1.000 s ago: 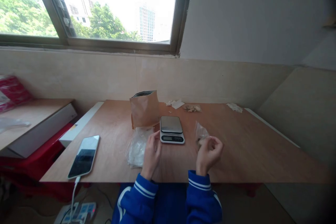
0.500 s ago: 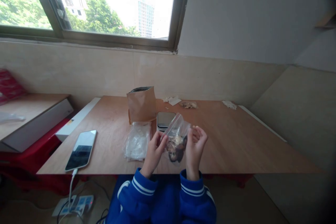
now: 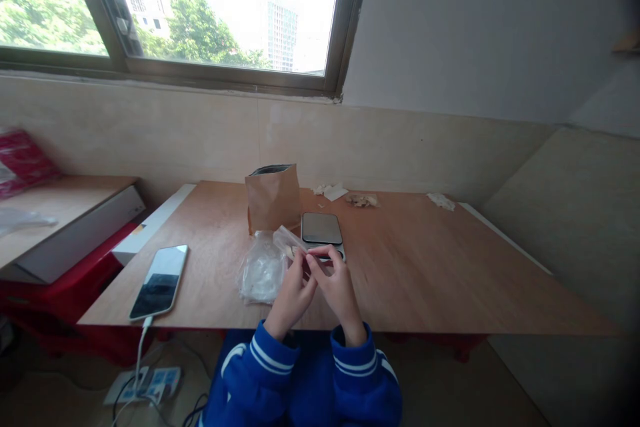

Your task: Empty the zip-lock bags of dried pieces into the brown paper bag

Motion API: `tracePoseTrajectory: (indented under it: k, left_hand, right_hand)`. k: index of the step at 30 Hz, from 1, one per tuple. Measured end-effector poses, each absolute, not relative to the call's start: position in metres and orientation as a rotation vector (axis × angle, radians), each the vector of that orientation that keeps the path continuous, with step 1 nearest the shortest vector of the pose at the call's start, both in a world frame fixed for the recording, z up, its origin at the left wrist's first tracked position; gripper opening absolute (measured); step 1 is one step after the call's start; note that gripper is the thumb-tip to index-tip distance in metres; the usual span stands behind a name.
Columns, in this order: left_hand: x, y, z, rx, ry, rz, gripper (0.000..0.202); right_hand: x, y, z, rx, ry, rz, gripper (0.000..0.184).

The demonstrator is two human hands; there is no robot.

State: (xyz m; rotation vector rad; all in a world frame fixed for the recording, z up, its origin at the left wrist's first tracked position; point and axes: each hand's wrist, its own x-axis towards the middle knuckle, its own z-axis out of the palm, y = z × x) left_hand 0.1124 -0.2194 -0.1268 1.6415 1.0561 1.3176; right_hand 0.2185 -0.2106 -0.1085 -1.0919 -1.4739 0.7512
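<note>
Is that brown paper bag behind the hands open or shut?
Open: the brown paper bag stands upright, its dark inside showing between the top edges.

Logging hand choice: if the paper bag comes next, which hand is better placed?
Probably the left hand: it is nearer the paper bag, while the right hand is farther right, overlapping the scale in view.

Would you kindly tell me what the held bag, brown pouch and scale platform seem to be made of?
Held bag: thin, glossy plastic, judging by its see-through sheen. Brown pouch: probably matte kraft paper, from its dull tan surface and stiff-looking sides; the lining is unclear. Scale platform: likely satin metal, given its smooth grey surface.
</note>
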Motion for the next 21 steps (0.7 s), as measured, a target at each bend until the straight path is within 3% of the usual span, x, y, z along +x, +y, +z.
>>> tracePoseTrajectory:
  k: [5, 12, 21]
  left_hand:
    - [0.106, -0.22, -0.125, 1.607, 1.091, 1.326, 0.013]
    - [0.1, -0.221, -0.118, 1.524, 1.152, 1.309, 0.031]
    - [0.092, -0.211, -0.133, 1.543, 1.292, 1.318, 0.031]
  right_hand:
    - [0.221, -0.21, -0.107, -1.048, -1.483, 0.763, 0.024]
    - [0.222, -0.212, -0.106, -1.028, -1.535, 0.795, 0.031]
    - [0.213, -0.211, -0.113, -1.121, -1.67, 0.598, 0.021]
